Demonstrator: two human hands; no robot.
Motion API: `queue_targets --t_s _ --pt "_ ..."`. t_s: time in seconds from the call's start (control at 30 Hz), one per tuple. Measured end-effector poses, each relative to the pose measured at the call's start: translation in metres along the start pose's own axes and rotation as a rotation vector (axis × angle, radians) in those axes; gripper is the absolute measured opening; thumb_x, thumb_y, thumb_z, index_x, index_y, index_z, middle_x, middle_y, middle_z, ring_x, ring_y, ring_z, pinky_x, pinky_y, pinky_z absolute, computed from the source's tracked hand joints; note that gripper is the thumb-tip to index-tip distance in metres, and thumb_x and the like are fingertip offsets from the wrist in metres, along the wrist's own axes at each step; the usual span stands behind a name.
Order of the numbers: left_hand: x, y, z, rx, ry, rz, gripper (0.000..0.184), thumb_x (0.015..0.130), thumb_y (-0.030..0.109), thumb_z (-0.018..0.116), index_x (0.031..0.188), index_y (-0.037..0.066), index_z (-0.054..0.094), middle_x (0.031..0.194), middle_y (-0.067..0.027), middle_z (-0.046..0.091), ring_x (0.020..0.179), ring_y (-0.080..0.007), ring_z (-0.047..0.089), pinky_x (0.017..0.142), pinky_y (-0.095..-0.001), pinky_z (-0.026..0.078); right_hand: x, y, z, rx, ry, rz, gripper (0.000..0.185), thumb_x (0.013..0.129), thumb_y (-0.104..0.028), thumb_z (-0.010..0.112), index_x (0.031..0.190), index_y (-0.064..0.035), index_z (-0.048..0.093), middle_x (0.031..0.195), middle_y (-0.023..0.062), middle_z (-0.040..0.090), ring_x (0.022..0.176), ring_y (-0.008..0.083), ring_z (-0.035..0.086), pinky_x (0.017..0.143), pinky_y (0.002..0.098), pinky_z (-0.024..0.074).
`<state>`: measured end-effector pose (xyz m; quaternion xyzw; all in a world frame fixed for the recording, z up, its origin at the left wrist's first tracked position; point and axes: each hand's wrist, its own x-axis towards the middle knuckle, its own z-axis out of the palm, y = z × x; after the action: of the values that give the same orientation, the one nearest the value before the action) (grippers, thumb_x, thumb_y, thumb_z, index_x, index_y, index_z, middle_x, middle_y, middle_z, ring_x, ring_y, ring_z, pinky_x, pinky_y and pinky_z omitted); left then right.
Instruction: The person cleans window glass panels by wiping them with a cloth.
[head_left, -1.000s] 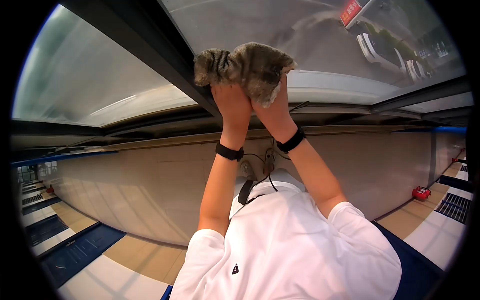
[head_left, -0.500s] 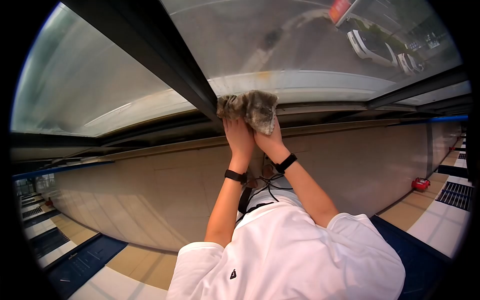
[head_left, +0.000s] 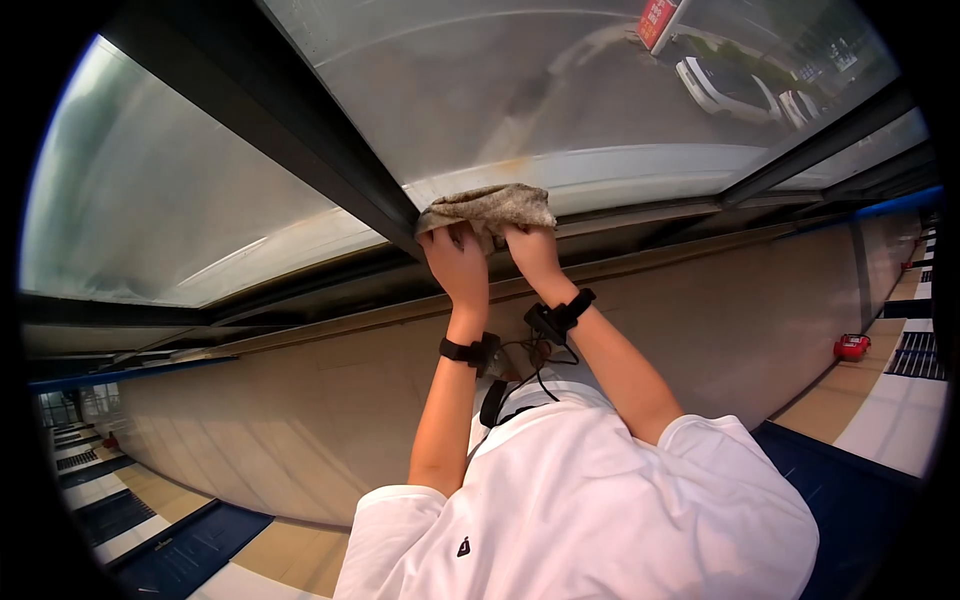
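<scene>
A dirty grey-brown rag [head_left: 495,207] lies against the bottom of the large window pane [head_left: 450,90], close to the dark frame post [head_left: 330,150]. My left hand [head_left: 457,265] is closed on the rag's left part, near the post, with its fingers curled inward. On the right part my right hand [head_left: 537,255] grips the same cloth, its fingertips tucked under it. A gap shows between the hands. Each wrist wears a black strap with a small dark box.
A dark lower window rail [head_left: 640,218] runs below the glass, above a pale wall panel [head_left: 270,400]. Black cables [head_left: 540,370] hang near my waist. A red object [head_left: 852,347] stands on the tiled floor at right. Behind the glass are white cars [head_left: 730,90] and a red sign [head_left: 656,22].
My hands have moved apart, the left one slightly leftward. The bunched rag is now spread wider and flatter between them. The view has shifted a little.
</scene>
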<state>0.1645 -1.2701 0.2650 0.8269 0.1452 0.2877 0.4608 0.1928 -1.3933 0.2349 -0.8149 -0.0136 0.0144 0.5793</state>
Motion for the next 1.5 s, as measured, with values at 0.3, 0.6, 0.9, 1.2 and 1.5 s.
queue_targets --t_s 0.3,0.6,0.9,1.2,1.5 --pt "0.032 0.022 -0.017 0.289 -0.068 0.085 0.028 0.097 0.03 0.067 0.096 0.003 0.076 0.085 -0.0136 0.067 0.077 -0.0341 0.065 0.069 -0.0414 0.051 0.012 -0.047 -0.013 0.691 0.075 0.179 0.023 0.101 -0.013 0.062 0.121 -0.0017 0.066 0.116 0.0061 0.071 0.106 0.0159 0.069 0.09 0.0323 0.0536" --pt "0.03 0.026 -0.028 0.314 -0.13 0.237 0.024 0.097 0.022 0.069 0.09 0.0 0.075 0.079 -0.0147 0.065 0.068 -0.0339 0.063 0.064 -0.0439 0.05 0.009 -0.063 -0.013 0.75 0.222 -0.006 0.013 0.092 -0.003 0.068 0.103 0.0025 0.07 0.098 0.0055 0.073 0.092 0.0135 0.065 0.081 0.031 0.0531" --pt "0.037 0.032 -0.021 0.107 -0.1 0.232 0.02 0.093 0.014 0.071 0.083 -0.003 0.073 0.067 -0.0143 0.065 0.064 -0.0278 0.06 0.061 -0.0378 0.047 0.021 -0.057 -0.036 0.682 0.124 -0.021 0.011 0.084 0.001 0.078 0.094 0.0023 0.074 0.09 0.0022 0.076 0.083 0.0082 0.066 0.075 0.0287 0.0554" --pt "0.064 0.017 -0.074 0.04 -0.174 0.397 0.028 0.089 0.018 0.075 0.071 -0.003 0.07 0.055 -0.0128 0.059 0.047 -0.022 0.053 0.053 -0.0335 0.043 -0.002 -0.101 -0.015 0.364 0.239 -0.191 0.01 0.087 -0.003 0.07 0.094 0.0031 0.075 0.072 0.0039 0.071 0.069 0.0061 0.063 0.062 0.0266 0.051" --pt "0.071 0.085 -0.07 -0.243 0.148 0.289 0.019 0.092 0.012 0.074 0.089 -0.005 0.065 0.076 -0.0075 0.064 0.064 -0.0185 0.056 0.062 -0.0303 0.044 0.002 -0.13 -0.043 -0.207 0.384 -0.56 0.022 0.084 -0.005 0.072 0.106 -0.0007 0.074 0.089 0.0112 0.074 0.081 0.0281 0.071 0.071 0.0368 0.0546"
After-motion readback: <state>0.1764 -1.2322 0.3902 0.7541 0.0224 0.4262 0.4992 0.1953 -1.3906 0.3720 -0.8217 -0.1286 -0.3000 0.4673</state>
